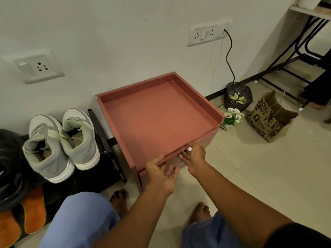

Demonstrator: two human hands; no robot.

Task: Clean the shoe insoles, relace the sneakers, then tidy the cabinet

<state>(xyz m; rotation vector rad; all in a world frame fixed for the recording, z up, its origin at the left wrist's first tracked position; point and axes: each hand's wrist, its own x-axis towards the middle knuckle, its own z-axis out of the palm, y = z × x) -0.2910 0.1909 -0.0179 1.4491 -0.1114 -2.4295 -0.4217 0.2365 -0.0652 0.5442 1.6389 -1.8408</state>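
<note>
Knees and bare feet sit nearest, on the floor tiles just in front of the cabinet (157, 122). Both of my arms reach forward and slightly down to its front edge. My left hand (161, 174) has an open grip, palm turned up, fingers straight, fingertips at the lip of the drawer front. My right hand (194, 157) hovers just beside it, fingers loosely spread and touching the same edge; I see something small and pale at its fingertips but cannot tell what it is.

I judge the cabinet rigid and fairly heavy, with a smooth painted surface that could slip under flat fingers. The best hold looks like the lip under the tray-shaped top, or the small metal knob (176, 167) between my hands.

To the left of the cabinet the sneakers (60, 144) stand side by side on a dark rack, laces in, soft and light to lift by the heel collar. Orange insoles (34, 210) lie lower left of it, thin and bendy.
</note>
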